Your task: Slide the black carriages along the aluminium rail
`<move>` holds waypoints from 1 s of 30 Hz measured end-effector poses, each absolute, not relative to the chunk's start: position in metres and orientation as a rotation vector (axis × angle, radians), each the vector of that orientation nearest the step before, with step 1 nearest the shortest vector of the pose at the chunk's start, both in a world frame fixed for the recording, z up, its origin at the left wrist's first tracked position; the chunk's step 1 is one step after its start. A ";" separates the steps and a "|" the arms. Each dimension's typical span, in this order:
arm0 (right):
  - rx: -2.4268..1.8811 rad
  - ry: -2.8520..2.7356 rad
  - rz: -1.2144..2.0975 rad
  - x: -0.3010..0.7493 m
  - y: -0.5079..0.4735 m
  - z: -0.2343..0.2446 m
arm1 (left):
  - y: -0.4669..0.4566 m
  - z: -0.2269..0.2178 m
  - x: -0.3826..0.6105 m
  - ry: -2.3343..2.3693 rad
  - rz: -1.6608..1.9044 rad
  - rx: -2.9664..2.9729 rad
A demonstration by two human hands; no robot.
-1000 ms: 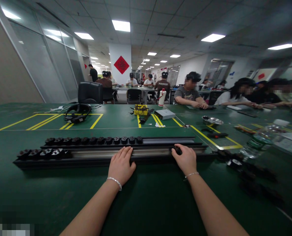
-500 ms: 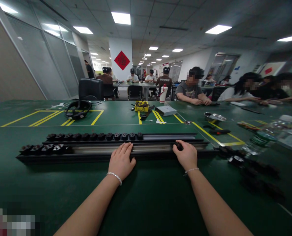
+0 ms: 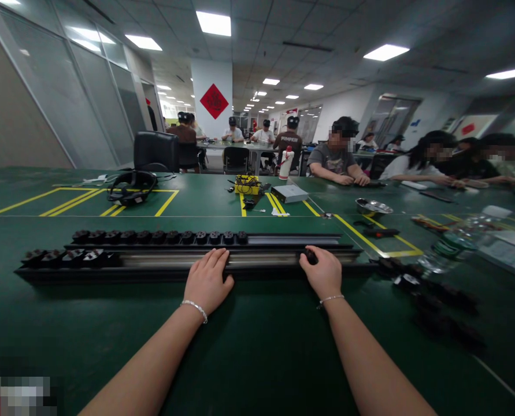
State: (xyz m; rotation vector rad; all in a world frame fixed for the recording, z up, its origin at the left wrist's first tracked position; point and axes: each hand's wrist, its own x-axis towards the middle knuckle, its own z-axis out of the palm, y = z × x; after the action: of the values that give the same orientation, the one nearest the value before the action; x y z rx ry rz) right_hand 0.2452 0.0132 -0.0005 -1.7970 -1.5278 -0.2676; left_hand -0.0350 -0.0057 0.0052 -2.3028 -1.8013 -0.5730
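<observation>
A long black power track rail with a silvery groove lies across the table before me. My left hand rests over its middle, fingers stretched out flat across the groove and the thumb apart at the near side. Farther right, my right hand pinches a small dark socket module at the groove; whether it sits inside cannot be told. Several black socket modules stand at the rail's left end. Just behind lies a second rail, with a row of modules along its left and middle part.
Loose dark modules lie blurred at the right, near a clear plastic bottle. Beyond the rails are a black headset, a yellow item with cables, a grey box and a metal bowl. People sit farther back.
The whole view has shifted slightly, so the rails and hands appear a little farther left. Both hands keep about the same places on the front rail.
</observation>
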 end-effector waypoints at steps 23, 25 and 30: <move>-1.825 -1.470 -0.246 0.247 0.013 -0.003 | -0.004 0.005 -0.036 -1.783 -0.559 -2.306; -1.825 -1.474 -0.237 0.248 0.013 -0.003 | -0.004 0.005 -0.036 -1.785 -0.562 -2.303; -1.814 -1.472 -0.267 0.247 0.013 -0.003 | -0.004 0.005 -0.036 -1.772 -0.574 -2.310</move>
State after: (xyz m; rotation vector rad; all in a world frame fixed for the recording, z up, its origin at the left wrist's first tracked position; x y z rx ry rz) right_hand 0.2472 0.0131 -0.0026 -1.8142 -1.4722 -0.2671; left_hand -0.0358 -0.0039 0.0047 -2.3103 -1.7722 -0.5737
